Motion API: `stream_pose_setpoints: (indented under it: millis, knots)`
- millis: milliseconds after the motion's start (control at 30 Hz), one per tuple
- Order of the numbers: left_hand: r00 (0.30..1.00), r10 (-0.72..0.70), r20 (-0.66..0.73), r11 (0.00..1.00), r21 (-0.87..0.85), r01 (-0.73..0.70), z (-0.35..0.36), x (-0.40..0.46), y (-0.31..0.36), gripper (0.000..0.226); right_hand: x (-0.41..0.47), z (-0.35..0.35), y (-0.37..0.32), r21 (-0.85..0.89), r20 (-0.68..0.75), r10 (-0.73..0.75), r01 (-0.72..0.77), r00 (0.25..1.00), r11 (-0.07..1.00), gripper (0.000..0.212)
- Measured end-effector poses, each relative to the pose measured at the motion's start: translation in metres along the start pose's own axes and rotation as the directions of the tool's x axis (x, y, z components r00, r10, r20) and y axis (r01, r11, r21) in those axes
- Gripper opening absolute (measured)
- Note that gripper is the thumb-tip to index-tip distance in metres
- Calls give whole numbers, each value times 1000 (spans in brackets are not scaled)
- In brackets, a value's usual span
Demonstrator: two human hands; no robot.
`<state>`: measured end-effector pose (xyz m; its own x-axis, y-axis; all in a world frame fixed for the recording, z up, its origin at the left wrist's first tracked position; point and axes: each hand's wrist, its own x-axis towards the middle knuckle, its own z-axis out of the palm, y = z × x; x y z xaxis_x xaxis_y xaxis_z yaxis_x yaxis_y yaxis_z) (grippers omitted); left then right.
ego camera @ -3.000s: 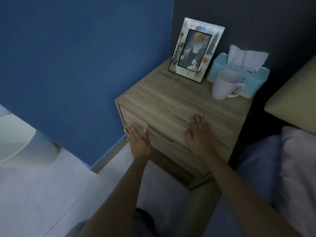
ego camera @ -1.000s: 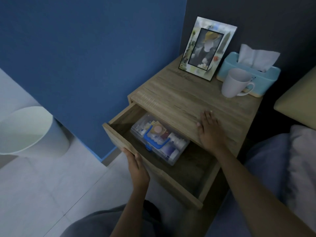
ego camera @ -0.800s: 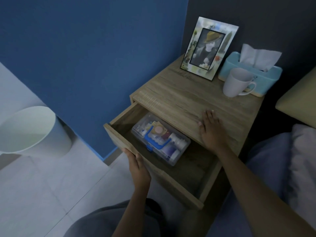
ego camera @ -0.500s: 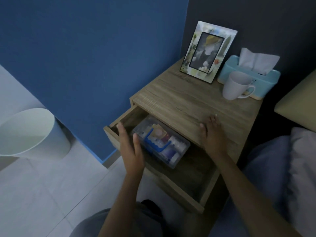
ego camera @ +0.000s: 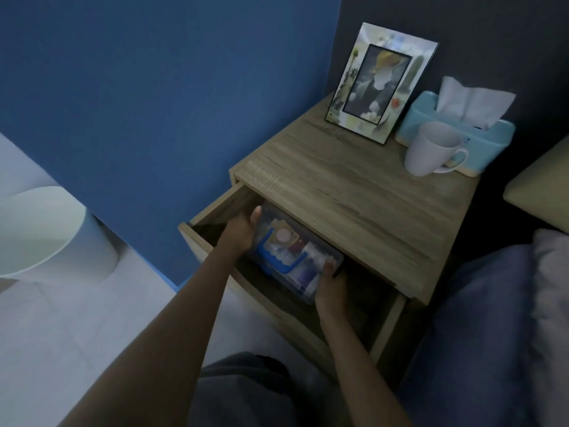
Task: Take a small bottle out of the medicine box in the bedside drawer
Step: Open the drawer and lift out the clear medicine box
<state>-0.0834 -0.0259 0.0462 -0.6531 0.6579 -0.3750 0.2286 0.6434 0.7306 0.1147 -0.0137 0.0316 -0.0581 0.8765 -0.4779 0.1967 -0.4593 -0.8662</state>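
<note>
both hands have left the drawer front and cabinet top. now the left hand and right hand clasp opposite ends of the medicine box, its lid not yet opened, ready for lifting.

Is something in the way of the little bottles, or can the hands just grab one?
Yes: the closed clear lid of the medicine box covers them. The left hand and right hand grip its ends inside the drawer.

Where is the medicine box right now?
The medicine box lies in the open drawer of the bedside table, lower centre of the head view, with the left hand and the right hand at its two ends.
</note>
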Motion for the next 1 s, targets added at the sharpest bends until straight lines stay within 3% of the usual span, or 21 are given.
stream_pose_setpoints:
  millis: [167,300,467,600,700,867,1000]
  knots:
    - [998,-54,33,997,57,52,-1,12,-1,63,12,18,1,107,34,212,-215,977,971,54]
    - [996,-76,45,996,52,74,-3,16,-1,54,9,19,-1,211,51,294,-298,954,931,46]
    - [996,-63,69,993,104,56,-13,17,-2,44,-1,17,-7,210,80,357,-365,931,907,48]
    - [1000,24,3,985,173,-24,-32,10,0,36,-16,17,-8,170,168,326,-353,930,920,48]
    - [998,40,-55,979,200,-29,-47,4,5,47,-26,19,-11,178,204,309,-346,929,921,49]
    - [997,36,-75,988,152,-24,-64,-8,13,56,-41,22,-24,177,212,301,-339,930,924,48]
    - [989,120,-90,984,145,-106,-76,-18,24,50,-53,19,-42,215,204,249,-291,947,932,46]
